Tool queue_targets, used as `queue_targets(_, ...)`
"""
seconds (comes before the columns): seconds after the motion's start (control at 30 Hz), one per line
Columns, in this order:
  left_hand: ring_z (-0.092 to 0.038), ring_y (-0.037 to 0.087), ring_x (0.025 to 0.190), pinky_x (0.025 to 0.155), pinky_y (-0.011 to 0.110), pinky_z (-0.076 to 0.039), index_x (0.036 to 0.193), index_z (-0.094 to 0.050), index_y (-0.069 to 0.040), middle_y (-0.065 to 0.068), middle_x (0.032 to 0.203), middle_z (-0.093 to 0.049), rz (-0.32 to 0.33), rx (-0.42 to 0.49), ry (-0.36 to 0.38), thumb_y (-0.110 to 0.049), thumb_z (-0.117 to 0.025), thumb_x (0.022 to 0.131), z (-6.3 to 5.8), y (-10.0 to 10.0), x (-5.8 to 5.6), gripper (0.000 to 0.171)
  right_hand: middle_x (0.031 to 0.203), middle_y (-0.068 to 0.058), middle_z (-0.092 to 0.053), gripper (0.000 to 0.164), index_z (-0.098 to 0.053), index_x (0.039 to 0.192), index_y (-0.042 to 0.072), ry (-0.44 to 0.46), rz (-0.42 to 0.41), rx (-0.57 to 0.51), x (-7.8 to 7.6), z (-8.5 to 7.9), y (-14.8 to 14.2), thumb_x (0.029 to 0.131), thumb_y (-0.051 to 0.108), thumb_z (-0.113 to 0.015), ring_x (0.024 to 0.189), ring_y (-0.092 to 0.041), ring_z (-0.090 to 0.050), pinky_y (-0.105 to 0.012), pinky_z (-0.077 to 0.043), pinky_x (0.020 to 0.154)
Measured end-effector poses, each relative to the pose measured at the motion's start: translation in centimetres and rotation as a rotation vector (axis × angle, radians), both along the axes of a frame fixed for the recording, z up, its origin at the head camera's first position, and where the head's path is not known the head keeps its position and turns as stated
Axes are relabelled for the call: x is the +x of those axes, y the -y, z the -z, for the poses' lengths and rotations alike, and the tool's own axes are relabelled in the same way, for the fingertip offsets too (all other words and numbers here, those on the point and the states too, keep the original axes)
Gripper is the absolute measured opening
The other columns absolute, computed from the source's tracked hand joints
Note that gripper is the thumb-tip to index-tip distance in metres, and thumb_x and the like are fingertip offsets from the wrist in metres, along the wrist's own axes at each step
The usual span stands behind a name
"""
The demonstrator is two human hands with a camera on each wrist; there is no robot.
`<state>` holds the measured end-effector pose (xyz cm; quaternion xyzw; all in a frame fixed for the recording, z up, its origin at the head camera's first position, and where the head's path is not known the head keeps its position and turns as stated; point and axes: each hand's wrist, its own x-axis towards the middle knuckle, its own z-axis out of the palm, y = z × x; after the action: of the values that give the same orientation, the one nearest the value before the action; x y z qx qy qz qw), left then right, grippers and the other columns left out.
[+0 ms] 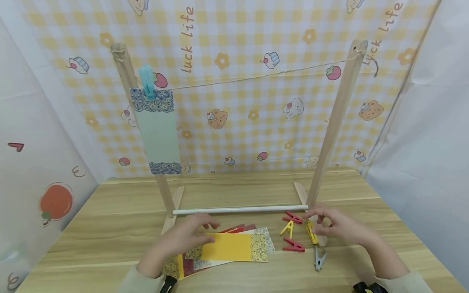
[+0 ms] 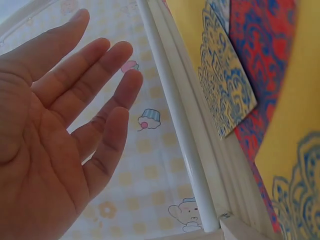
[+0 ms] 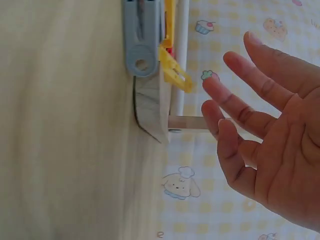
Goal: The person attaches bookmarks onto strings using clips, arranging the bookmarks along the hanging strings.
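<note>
My left hand (image 1: 183, 236), fingers relaxed and holding nothing, is over the left end of a fanned stack of patterned paper cards. A yellow card (image 1: 227, 246) with lacy print at its ends lies on top of the stack. To the right, my right hand (image 1: 340, 226) hovers beside a yellow clothespin (image 1: 311, 232), its fingers loosely bent with nothing in them. Close by lie a grey clothespin (image 1: 319, 260), two red clothespins (image 1: 294, 245) and another yellow one. In the right wrist view the grey clothespin (image 3: 141, 45) appears large, apart from the fingers.
A wooden frame with two posts (image 1: 335, 118) and a white crossbar (image 1: 239, 210) stands behind the cards. String (image 1: 234, 80) runs between the post tops. From it hangs a pale green card (image 1: 159, 138), clipped by a light blue clothespin (image 1: 147, 81). Printed cloth closes off the back.
</note>
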<state>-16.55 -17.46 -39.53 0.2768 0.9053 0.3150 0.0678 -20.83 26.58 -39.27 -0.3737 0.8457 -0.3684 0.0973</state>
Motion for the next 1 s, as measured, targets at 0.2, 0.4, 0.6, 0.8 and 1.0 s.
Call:
queue_targets(0.2, -0.063, 0.028, 0.106, 0.088, 0.042, -0.055, 0.122, -0.067, -0.006, 0.009, 0.12, -0.069, 0.017, -0.033, 0.05, -0.021, -0.071, 0.091, -0.3, -0.6, -0.1, 0.034, 0.137, -0.025, -0.049, 0.044, -0.062, 0.127, 0.012, -0.035, 0.041, 0.089, 1.1, 1.2, -0.4, 0.088, 0.031, -0.073, 0.114, -0.024, -0.055, -0.033, -0.051, 0.083)
queue_targets(0.4, -0.063, 0.024, 0.104, 0.088, 0.037, -0.054, 0.121, -0.068, -0.007, 0.005, 0.119, -0.07, 0.029, -0.074, 0.037, -0.019, -0.073, 0.089, 0.4, -0.9, -0.4, 0.034, 0.144, -0.033, -0.04, 0.053, -0.062, 0.126, 0.013, -0.047, 0.053, 0.129, 1.7, 1.9, -0.8, 0.081, 0.037, -0.077, 0.126, -0.066, -0.034, -0.079, -0.035, 0.089)
queue_targets(0.6, -0.063, 0.024, 0.105, 0.09, 0.039, -0.054, 0.12, -0.069, -0.006, 0.005, 0.118, -0.07, 0.012, -0.1, 0.047, -0.019, -0.076, 0.086, 0.7, -1.3, -0.5, 0.037, 0.15, -0.03, -0.035, 0.058, -0.06, 0.13, 0.022, 0.051, 0.04, 0.172, 2.2, 1.8, -1.2, 0.077, 0.034, -0.079, 0.13, -0.069, -0.023, -0.087, -0.023, 0.086)
queue_targets(0.8, -0.064, 0.026, 0.108, 0.094, 0.045, -0.053, 0.119, -0.069, -0.006, 0.005, 0.117, -0.068, -0.009, -0.102, 0.078, -0.019, -0.079, 0.084, 0.9, -1.3, -0.3, 0.039, 0.152, -0.028, -0.031, 0.06, -0.059, 0.128, 0.027, 0.092, 0.034, 0.231, 2.3, 1.7, -1.0, 0.073, 0.02, -0.081, 0.131, -0.065, -0.022, -0.08, -0.034, 0.083)
queue_targets(1.0, -0.06, 0.022, 0.103, 0.093, 0.045, -0.051, 0.116, -0.07, -0.008, 0.001, 0.113, -0.065, -0.034, -0.14, 0.11, -0.022, -0.081, 0.08, 0.8, -1.4, -0.4, 0.04, 0.143, -0.024, -0.037, 0.06, -0.063, 0.118, 0.029, 0.045, 0.062, 0.302, 2.0, 1.7, -0.1, 0.066, 0.006, -0.082, 0.122, -0.049, -0.033, -0.062, -0.043, 0.086)
